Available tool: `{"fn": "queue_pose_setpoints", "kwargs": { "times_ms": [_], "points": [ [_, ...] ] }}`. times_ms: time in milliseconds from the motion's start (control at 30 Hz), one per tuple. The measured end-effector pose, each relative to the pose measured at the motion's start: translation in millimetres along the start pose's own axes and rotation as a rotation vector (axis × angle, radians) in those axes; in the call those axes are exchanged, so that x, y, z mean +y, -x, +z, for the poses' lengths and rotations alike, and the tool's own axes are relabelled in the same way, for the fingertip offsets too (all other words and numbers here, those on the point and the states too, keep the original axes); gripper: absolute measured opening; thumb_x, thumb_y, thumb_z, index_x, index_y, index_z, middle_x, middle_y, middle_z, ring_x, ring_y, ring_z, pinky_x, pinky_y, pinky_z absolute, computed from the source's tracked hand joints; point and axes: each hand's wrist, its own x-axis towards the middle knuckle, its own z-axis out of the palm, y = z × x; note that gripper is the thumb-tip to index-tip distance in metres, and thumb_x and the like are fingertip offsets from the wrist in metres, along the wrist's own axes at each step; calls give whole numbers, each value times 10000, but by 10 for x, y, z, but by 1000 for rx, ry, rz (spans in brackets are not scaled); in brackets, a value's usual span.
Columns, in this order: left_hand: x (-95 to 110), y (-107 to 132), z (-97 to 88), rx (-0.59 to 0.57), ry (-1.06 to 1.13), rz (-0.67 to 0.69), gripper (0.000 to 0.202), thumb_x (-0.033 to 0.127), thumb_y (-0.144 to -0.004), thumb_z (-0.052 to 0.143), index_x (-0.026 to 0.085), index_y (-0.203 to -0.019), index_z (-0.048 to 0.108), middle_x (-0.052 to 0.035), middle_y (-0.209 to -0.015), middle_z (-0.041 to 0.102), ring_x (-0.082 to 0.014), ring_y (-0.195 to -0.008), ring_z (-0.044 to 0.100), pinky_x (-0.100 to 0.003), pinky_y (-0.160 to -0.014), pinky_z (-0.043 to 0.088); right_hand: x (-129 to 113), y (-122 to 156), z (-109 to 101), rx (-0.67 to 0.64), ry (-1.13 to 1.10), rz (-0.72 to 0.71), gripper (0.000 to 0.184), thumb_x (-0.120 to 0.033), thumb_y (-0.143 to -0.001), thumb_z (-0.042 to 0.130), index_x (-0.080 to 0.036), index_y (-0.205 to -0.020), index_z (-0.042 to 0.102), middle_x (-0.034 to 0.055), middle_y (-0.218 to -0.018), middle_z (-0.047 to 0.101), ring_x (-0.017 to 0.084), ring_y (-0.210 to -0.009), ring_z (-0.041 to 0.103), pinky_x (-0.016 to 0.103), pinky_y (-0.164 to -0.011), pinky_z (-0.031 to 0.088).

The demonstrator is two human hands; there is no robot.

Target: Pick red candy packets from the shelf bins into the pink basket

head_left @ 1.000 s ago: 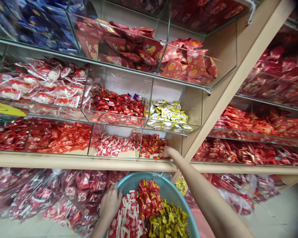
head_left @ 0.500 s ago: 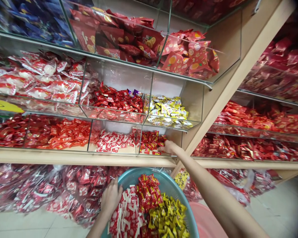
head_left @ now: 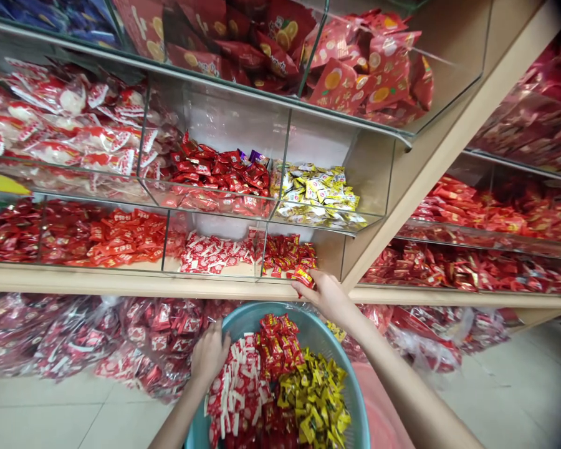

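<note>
My left hand (head_left: 209, 354) grips the near-left rim of a teal plastic basin (head_left: 244, 318), fingers curled over the edge. The basin holds red-and-white candies (head_left: 236, 393), red-and-yellow candies (head_left: 278, 349) and yellow candies (head_left: 315, 399). My right hand (head_left: 325, 293) is just in front of the lowest glass bin, closed on a few red-and-yellow wrapped candies (head_left: 303, 276). That bin (head_left: 287, 254) holds more of the same candies.
Glass bins on a wooden shelf (head_left: 121, 284) hold red-and-white candies (head_left: 212, 255), red candies (head_left: 219, 171), yellow candies (head_left: 320, 193) and large red packets (head_left: 369, 75). Clear bags of sweets (head_left: 75, 340) lie under the shelf. A slanted wooden post (head_left: 430, 162) separates more bins to the right.
My right hand has drawn back out of the lowest bin toward the basin, now with candies in its fingers. The view has moved closer to the shelf.
</note>
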Motion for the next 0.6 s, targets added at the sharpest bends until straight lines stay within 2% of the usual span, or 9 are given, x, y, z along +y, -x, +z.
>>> {"fn": "queue_pose_setpoints", "kwargs": {
  "times_ms": [67, 133, 233, 300, 433, 533, 600],
  "points": [
    [6, 4, -7, -5, 9, -1, 422, 301, -915, 286, 103, -1247, 455, -137, -1159, 601, -196, -910, 629, -291, -748, 478, -16, 161, 60, 13, -81, -11, 383, -537, -862, 407, -191, -806, 561, 65, -751, 628, 187, -705, 566, 243, -588, 331],
    [10, 7, -6, -3, 6, -4, 431, 303, -915, 285, 95, -1254, 449, -142, -1171, 596, -202, -936, 624, -293, -758, 481, 36, 267, 182, -32, -157, -8, 394, -555, -855, 402, -198, -801, 559, 53, -735, 627, 184, -688, 556, 243, -586, 338],
    [12, 7, 5, -4, -1, -7, 450, 316, -920, 272, 86, -1271, 436, -148, -1177, 592, -203, -933, 629, -288, -742, 489, 221, 355, 503, -161, -191, 38, 386, -560, -838, 426, -199, -814, 560, 51, -739, 634, 192, -698, 565, 248, -587, 348],
    [15, 8, 6, -6, -4, -4, 462, 324, -926, 253, 82, -1279, 428, -148, -1174, 593, -198, -913, 636, -281, -723, 491, 370, 392, 763, -245, -152, 122, 381, -557, -822, 448, -193, -804, 559, 54, -720, 633, 197, -681, 573, 253, -567, 349],
    [31, 16, -21, 5, -21, 5, 458, 325, -925, 259, 83, -1272, 437, -143, -1187, 587, -199, -928, 630, -282, -747, 483, 570, 442, 1170, -418, -202, 232, 339, -515, -826, 458, -198, -789, 572, 19, -582, 605, 177, -586, 578, 259, -560, 385],
    [40, 22, -43, 5, -20, 6, 454, 319, -923, 265, 81, -1267, 442, -145, -1195, 583, -205, -925, 630, -293, -751, 481, 601, 450, 1318, -517, -247, 276, 320, -486, -839, 454, -203, -821, 601, 2, -528, 593, 166, -541, 582, 262, -568, 420],
    [40, 22, -45, 1, -12, 3, 457, 320, -923, 263, 79, -1267, 443, -149, -1206, 576, -206, -927, 628, -296, -750, 483, 594, 437, 1378, -522, -210, 263, 316, -475, -846, 451, -204, -865, 613, -5, -518, 595, 157, -515, 579, 256, -555, 431]
  ]
}}
